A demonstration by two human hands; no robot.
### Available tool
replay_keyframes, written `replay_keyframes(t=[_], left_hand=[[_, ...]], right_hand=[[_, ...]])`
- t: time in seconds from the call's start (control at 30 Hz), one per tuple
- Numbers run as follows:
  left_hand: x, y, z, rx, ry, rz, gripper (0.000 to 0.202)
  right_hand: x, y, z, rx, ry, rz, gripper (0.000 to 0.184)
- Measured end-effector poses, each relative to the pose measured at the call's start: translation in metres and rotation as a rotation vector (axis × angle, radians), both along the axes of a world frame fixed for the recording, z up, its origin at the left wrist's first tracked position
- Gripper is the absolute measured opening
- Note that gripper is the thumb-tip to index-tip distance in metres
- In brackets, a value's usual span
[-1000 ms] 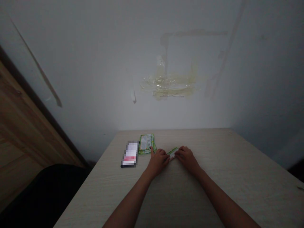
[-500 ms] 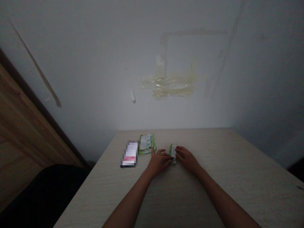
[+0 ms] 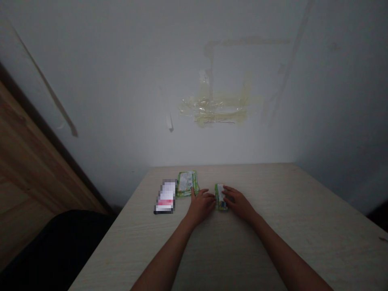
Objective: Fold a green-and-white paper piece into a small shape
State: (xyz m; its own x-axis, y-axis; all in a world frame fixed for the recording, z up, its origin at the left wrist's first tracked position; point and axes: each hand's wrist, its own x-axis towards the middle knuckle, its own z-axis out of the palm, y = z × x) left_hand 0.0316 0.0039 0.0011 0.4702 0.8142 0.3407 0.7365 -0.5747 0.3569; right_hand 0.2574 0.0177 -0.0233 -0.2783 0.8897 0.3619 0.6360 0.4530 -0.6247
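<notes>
A narrow green-and-white packet (image 3: 220,197), which looks folded, lies on the table between my hands. My right hand (image 3: 239,203) rests at its right side, fingers stretched and fingertips on the packet's right edge. My left hand (image 3: 200,207) is on the other side with fingers spread, its tips at or just off the packet's left edge; contact there is hard to tell. Behind my left hand, a small pile of similar green-and-white packets (image 3: 187,181) lies flat, its near right corner close to my left thumb.
A phone (image 3: 166,196) with a blurred-out screen lies left of the pile. The pale wood table (image 3: 273,182) meets a grey wall (image 3: 121,101) with peeling tape (image 3: 218,107). At the left are a wooden panel (image 3: 27,161) and a dark rounded object (image 3: 60,242).
My left hand has drawn back slightly to the left, off the packet's front. The packet has shifted a little left and looks straighter. My right hand has barely moved.
</notes>
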Motion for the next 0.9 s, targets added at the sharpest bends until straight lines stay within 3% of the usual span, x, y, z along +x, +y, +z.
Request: replay_keyframes(t=[0.9], left_hand=[[-0.0014, 0.0037, -0.0035, -0.026, 0.027, 0.028, 0.022]], right_hand=[[-0.0015, 0.0038, -0.0045, 0.124, -0.226, 0.012, 0.037]])
